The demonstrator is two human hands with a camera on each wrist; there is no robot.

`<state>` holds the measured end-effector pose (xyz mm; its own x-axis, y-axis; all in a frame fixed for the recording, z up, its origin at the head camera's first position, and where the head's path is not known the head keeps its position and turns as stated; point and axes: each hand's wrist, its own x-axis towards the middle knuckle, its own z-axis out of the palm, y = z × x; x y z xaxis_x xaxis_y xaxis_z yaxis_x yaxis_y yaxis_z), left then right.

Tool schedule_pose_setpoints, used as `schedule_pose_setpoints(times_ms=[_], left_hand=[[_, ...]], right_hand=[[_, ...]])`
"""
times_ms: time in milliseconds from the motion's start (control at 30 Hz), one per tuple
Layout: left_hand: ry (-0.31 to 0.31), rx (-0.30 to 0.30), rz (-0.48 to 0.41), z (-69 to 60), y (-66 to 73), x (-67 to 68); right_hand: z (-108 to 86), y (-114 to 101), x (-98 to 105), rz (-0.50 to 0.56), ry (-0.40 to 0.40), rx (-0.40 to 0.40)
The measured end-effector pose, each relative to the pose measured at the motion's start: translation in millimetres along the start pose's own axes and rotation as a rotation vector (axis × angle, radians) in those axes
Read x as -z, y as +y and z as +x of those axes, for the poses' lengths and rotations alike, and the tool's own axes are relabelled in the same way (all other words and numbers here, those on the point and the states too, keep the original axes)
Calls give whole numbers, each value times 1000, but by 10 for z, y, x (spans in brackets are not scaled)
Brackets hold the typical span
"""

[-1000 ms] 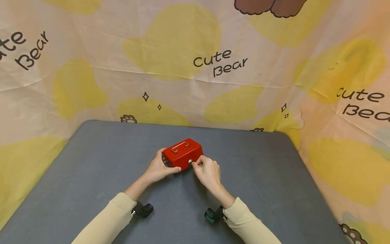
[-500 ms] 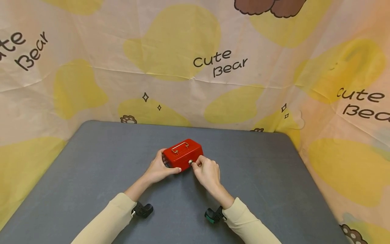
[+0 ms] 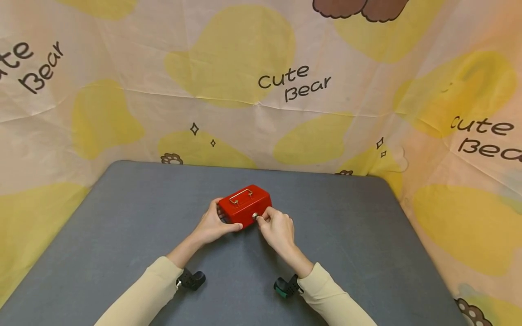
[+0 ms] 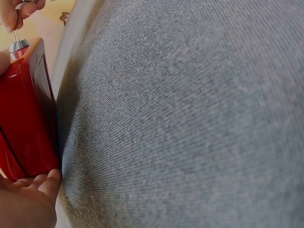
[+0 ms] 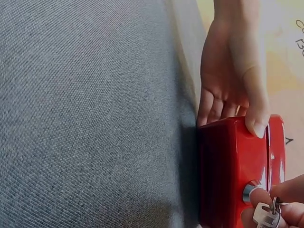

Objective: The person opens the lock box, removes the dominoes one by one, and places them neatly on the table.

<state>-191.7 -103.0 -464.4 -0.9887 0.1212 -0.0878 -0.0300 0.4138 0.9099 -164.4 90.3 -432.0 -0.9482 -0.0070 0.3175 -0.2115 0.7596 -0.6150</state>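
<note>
Red cash box (image 3: 245, 209) sits on the tabletop (image 3: 346, 222), left hand (image 3: 213, 226) clamped round its left end, presumably bracing against twist, while right hand (image 3: 279, 228) pinches ringed keys (image 5: 262, 216) at the front lock (image 3: 254, 216), likely for turning leverage.

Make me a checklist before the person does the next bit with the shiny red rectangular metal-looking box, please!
1. Left hand steadying the shiny red rectangular metal-looking box: ok, its thumb is on the front.
2. Right hand at the round silver metal lock: ok, its fingertips are right there.
3. Small silver metal keys ready: ok, they hang by the right hand's fingers.
4. Key all the way in the lock: cannot tell, fingers hide it.
5. Lock already turned open: cannot tell.
6. Shiny red lid shut: ok, only a thin seam shows.
</note>
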Motion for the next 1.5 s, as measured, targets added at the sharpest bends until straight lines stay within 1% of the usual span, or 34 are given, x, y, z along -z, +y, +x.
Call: schedule_pose_setpoints(times_ms=[167,400,500,700,967,1200,1367,1500], left_hand=[[-2,-5,10,22,-9,-2],[-4,4,-13,29,15,0],[-2,-1,-13,23,28,-4],[-1,-6,2,1,42,-19],[4,-27,18,10,7,-19],[3,-28,21,22,-15,-8],[-4,-24,8,22,-24,5],[-3,-28,4,14,-28,13]], right_hand=[[18,7,11,5,-2,-2],[28,10,14,1,-18,-30],[27,17,2,-4,-6,-20],[28,41,-52,-16,-8,1],[10,45,-82,-5,8,7],[-1,48,-102,-28,-6,7],[-2,49,-108,-37,-32,-8],[-7,48,-94,-42,-49,-2]])
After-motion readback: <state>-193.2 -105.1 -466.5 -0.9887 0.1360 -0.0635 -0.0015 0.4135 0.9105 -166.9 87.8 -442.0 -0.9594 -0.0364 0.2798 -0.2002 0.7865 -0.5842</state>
